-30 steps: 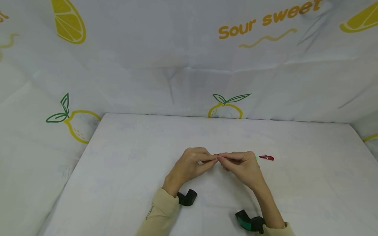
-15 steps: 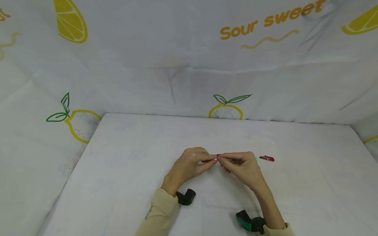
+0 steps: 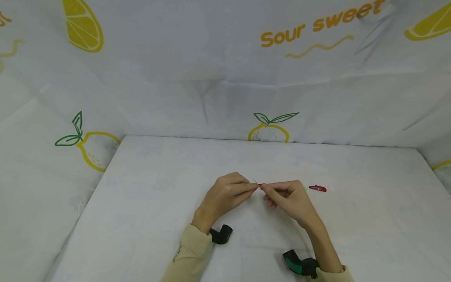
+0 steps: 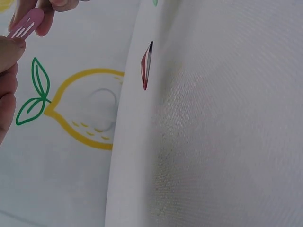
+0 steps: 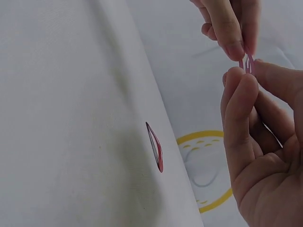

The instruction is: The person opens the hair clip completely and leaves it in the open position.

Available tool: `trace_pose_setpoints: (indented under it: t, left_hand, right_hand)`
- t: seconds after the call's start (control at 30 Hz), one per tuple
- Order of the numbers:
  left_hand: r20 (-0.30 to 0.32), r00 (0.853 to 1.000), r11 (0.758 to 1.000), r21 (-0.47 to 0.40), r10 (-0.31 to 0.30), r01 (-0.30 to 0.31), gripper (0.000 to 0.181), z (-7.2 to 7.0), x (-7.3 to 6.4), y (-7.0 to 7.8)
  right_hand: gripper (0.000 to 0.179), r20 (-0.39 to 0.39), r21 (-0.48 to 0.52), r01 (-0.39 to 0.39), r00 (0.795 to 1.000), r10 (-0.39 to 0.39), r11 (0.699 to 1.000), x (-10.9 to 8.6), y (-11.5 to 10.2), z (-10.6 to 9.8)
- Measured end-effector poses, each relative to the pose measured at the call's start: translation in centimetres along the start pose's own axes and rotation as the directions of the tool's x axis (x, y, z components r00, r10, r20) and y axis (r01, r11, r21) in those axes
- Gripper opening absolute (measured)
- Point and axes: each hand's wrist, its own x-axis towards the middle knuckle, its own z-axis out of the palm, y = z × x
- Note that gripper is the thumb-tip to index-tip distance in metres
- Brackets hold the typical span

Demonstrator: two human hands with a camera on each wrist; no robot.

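Observation:
Between my two hands is a small pinkish-red snap hair clip (image 3: 260,184), held just above the table. The thumb and fingertips of my left hand (image 3: 225,195) pinch it from one side, those of my right hand (image 3: 289,200) from the other. From the left wrist, the pink clip (image 4: 28,21) shows its rounded, slotted end between the fingers. In the right wrist view its thin strips (image 5: 249,64) stand slightly apart; fingertips cover the rest. A red snap hair clip (image 3: 318,188) lies on the table, right of my right hand.
A small bright green thing (image 3: 305,189) peeks out beside my right hand, mostly hidden. Black camera mounts (image 3: 222,235) sit at both wrists, close over the white tabletop (image 3: 158,176). A lemon-print cloth (image 3: 176,98) hangs behind the table.
My left hand has shifted slightly upward and its fingers have closed together. A thin prong of the hair clip now sticks up between the hands. The clip on the table stays put.

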Motion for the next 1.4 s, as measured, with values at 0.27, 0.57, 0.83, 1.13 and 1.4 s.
trace_pose_setpoints:
  t: [0.27,0.57,0.83,1.13,1.4]
  left_hand:
    - [-0.063,0.998,0.993,-0.116,-0.020,0.012,0.017,0.26,0.07,-0.32]
    - [-0.009,0.985,0.928,-0.339,-0.170,0.157,0.020,0.28,-0.10,-0.66]
    - [0.071,0.980,0.895,-0.399,-0.186,0.199,0.017,-0.07,-0.32,-0.75]
    - [0.122,0.979,0.880,-0.430,-0.163,0.200,0.016,-0.39,-0.22,-0.62]
    - [0.142,0.977,0.873,-0.442,-0.159,0.206,0.019,-0.30,-0.26,-0.54]
  right_hand:
    - [0.021,0.022,0.016,0.111,0.994,-0.111,0.994,-0.08,0.24,-0.20]
    - [0.011,-0.006,0.011,0.215,0.977,-0.215,0.977,-0.20,0.25,-0.24]
    - [0.013,0.003,0.004,0.268,0.964,-0.268,0.964,-0.27,0.11,-0.22]
    - [0.024,0.024,-0.038,0.316,0.949,-0.315,0.948,-0.35,0.28,-0.60]
    - [0.027,0.064,-0.038,0.345,0.937,-0.342,0.938,-0.38,0.20,-0.70]
